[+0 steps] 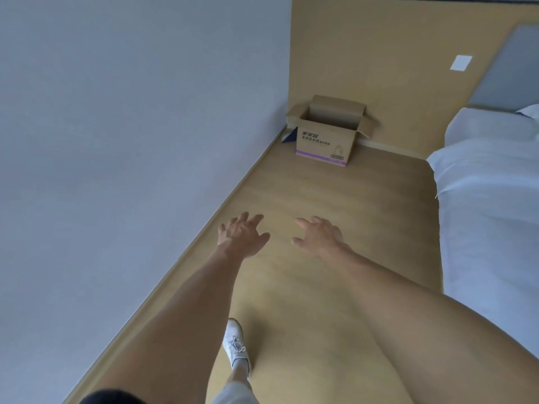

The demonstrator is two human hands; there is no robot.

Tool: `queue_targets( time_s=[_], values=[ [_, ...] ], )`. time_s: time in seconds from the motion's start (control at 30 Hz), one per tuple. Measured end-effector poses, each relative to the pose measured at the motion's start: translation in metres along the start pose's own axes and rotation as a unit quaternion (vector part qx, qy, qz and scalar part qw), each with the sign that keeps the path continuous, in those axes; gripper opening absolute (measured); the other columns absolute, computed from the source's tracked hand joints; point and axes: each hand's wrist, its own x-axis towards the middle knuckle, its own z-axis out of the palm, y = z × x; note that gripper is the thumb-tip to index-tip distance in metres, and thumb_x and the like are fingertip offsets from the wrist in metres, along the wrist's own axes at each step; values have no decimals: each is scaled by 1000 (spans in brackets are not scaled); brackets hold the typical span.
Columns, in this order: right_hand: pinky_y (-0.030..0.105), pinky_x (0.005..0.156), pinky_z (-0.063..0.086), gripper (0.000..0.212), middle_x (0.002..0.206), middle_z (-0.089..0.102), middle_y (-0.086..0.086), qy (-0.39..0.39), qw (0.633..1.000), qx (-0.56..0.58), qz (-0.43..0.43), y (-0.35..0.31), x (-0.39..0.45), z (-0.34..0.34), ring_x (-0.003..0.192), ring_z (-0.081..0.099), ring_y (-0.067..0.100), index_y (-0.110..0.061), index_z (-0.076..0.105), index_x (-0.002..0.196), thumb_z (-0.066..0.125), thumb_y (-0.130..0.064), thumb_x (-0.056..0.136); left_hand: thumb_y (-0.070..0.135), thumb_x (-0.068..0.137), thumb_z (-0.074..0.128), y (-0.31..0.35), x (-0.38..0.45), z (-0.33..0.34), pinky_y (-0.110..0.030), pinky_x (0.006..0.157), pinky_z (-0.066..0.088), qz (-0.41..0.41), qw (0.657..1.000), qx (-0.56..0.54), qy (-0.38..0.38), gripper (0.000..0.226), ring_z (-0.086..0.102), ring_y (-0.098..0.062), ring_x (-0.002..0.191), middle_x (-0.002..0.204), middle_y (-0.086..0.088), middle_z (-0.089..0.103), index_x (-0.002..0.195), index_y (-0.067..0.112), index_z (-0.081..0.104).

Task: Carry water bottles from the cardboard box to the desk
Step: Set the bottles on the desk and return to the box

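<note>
Brown open-flapped cardboard box point(326, 138) at 12 o'clock, well apart. Our left hand point(242, 236) and right hand point(319, 236) are spread, holding nothing. Bottles unseen; we risk blind grabs.

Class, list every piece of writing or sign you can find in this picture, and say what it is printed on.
Cardboard box, front face: two lines of dark characters, too blurred to read.
Same face, lower right: a small pictogram and label on the purple stripe, too small to read.
Nothing else bears writing.
</note>
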Motion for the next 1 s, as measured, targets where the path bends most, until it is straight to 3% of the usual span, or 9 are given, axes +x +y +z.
queue_targets(
  time_s=[0.37, 0.63, 1.0],
  values=[
    [45, 115, 28, 64, 161, 29, 8, 24, 993, 17, 116, -12, 196, -91, 146, 28, 27, -39, 27, 154, 48, -56, 96, 54, 99, 41, -16, 252, -93, -51, 117, 24, 101, 995, 11, -8, 59, 31, -26, 145, 161, 0, 27, 154, 38, 27],
    [43, 117, 26, 64, 161, 29, 7, 37, 983, 47, 173, 0, 289, -145, 146, 28, 28, -38, 26, 155, 47, -55, 96, 53, 99, 41, 19, 383, -136, -51, 117, 24, 180, 983, 33, -28, 62, 29, -29, 146, 163, -3, 24, 155, 35, 26],
    [47, 114, 30, 65, 157, 34, 8, 30, 978, 78, 193, 45, 480, -181, 143, 33, 30, -38, 26, 154, 47, -56, 95, 48, 96, 43, 50, 582, -173, -53, 112, 32, 212, 976, 39, -24, 57, 41, -29, 136, 151, -4, 42, 151, 36, 33]
  ],
)
